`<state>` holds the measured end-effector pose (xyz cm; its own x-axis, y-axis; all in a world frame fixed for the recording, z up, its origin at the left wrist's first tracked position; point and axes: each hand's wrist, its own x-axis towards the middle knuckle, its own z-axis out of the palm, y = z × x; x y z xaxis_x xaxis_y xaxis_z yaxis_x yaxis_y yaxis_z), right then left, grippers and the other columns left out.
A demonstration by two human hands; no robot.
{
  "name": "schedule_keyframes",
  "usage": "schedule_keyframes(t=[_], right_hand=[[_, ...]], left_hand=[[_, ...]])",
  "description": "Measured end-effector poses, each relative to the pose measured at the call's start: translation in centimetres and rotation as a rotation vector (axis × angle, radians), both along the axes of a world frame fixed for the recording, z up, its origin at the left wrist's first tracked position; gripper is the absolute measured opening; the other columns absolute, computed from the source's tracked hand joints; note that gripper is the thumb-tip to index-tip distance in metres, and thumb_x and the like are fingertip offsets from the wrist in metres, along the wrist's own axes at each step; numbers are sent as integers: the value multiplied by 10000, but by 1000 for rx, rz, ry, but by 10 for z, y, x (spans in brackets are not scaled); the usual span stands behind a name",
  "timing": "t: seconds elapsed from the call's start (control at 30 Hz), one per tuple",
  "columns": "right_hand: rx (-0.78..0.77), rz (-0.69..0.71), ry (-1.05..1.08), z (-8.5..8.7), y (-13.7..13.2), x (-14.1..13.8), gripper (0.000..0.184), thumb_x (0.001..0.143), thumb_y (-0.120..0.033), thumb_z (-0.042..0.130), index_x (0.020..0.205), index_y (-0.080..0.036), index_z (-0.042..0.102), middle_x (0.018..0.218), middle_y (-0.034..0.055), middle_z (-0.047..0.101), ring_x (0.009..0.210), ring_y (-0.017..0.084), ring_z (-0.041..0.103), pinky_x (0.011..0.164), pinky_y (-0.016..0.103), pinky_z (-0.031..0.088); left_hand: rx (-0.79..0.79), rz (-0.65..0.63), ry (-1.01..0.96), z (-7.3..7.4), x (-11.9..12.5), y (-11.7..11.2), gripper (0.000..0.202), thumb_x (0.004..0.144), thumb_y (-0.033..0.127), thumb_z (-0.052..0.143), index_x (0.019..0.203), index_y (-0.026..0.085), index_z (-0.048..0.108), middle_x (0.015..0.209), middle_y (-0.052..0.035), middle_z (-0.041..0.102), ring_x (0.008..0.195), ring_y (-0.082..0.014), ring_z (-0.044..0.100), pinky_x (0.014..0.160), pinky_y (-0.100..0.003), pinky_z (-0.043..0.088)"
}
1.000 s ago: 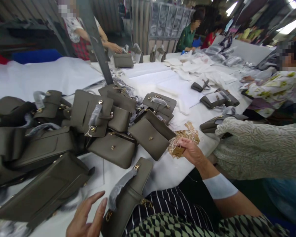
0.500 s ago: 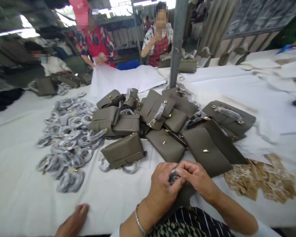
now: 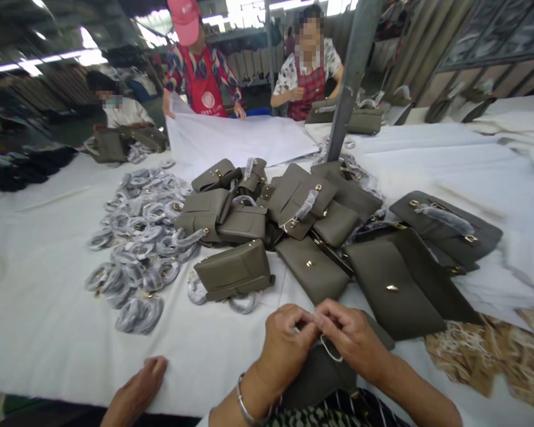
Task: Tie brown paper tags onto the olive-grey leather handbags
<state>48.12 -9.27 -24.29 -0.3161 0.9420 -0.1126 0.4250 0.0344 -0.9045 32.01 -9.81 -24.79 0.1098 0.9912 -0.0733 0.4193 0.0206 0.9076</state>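
Since half a second ago both hands have edged nearer. The left hand and right hand, pinched together on a white string over the near bag (olive), could let it slip.

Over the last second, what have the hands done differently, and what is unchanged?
A second ago the right hand was out at the pile of brown paper tags and the left hand hovered open by the olive-grey leather handbag in the lap. Now both hands meet over that bag, pinching a thin white string loop. The heap of handbags and the wrapped straps lie as before.
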Motion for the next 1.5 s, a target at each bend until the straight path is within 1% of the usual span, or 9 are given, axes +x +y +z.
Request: schedule_keyframes(t=[0.13, 0.37, 0.5, 0.63, 0.8, 1.0, 1.27, 1.4, 1.5], right_hand=[[-69, 102, -43, 10, 16, 6, 330, 898, -509, 520, 948, -198, 619, 646, -25, 611, 584, 118, 517, 573, 246, 343], [-426, 211, 192, 6, 41, 9, 370, 844, -499, 579, 780, -142, 652, 536, 5, 604, 473, 85, 432, 486, 213, 297], [-551, 224, 309, 2, 43, -1, 426, 806, -543, 615, 861, -125, 672, 641, 29, 657, 432, 58, 331, 430, 213, 221], [-517, 245, 294, 0, 39, -13, 426, 777, -538, 657, 797, -113, 660, 677, 34, 637, 532, 75, 413, 506, 215, 298], [-536, 240, 342, 1, 37, -15, 403, 681, -478, 758, 829, -118, 652, 652, -13, 549, 581, 89, 427, 542, 228, 316], [-514, 339, 296, 0, 49, -6, 321, 687, -421, 759, 740, -116, 673, 604, -28, 512, 568, 80, 393, 533, 231, 283], [-642, 277, 268, -15, 83, -10, 337, 605, -408, 797, 735, -119, 682, 570, -30, 534, 525, 72, 385, 512, 235, 269], [-618, 433, 93, -28, 95, -10, 305, 612, -388, 768, 710, -114, 674, 554, -38, 512, 522, 72, 367, 508, 236, 257], [-618, 575, -11, -40, 98, -7, 283, 617, -380, 740, 716, -120, 687, 576, -31, 547, 553, 87, 411, 530, 233, 307]], left_hand=[[-129, 42, -65, 6, -14, 10, 260, 763, 342, 643, 576, 169, 595, 516, 31, 546, 506, -98, 468, 505, -222, 335], [114, 258, 69, 5, -40, 14, 225, 818, 361, 627, 692, 175, 621, 631, 18, 568, 614, -112, 500, 621, -243, 391], [-228, 344, -601, 4, -36, 14, 233, 834, 405, 631, 877, 177, 607, 804, -23, 667, 729, -142, 600, 699, -268, 487], [-372, 348, -1065, 4, -24, 18, 271, 862, 393, 606, 733, 161, 553, 670, 4, 612, 653, -121, 593, 684, -260, 496], [-232, 247, -601, 1, -21, 15, 435, 915, 476, 480, 607, 174, 532, 461, 37, 459, 468, -103, 446, 534, -242, 367], [42, -132, 104, 1, -40, 11, 418, 905, 398, 489, 553, 174, 471, 534, 38, 378, 540, -99, 357, 559, -269, 244], [-356, -83, -323, -23, -52, -9, 348, 816, 475, 624, 686, 166, 531, 549, 63, 419, 507, -77, 361, 497, -220, 253], [-475, 5, -545, -36, -47, -32, 387, 767, 471, 687, 948, 160, 546, 588, 44, 554, 517, -95, 472, 516, -211, 335], [-606, 41, -692, -29, -46, -46, 468, 734, 447, 731, 1027, 160, 505, 763, -40, 686, 573, -110, 550, 577, -232, 410]])
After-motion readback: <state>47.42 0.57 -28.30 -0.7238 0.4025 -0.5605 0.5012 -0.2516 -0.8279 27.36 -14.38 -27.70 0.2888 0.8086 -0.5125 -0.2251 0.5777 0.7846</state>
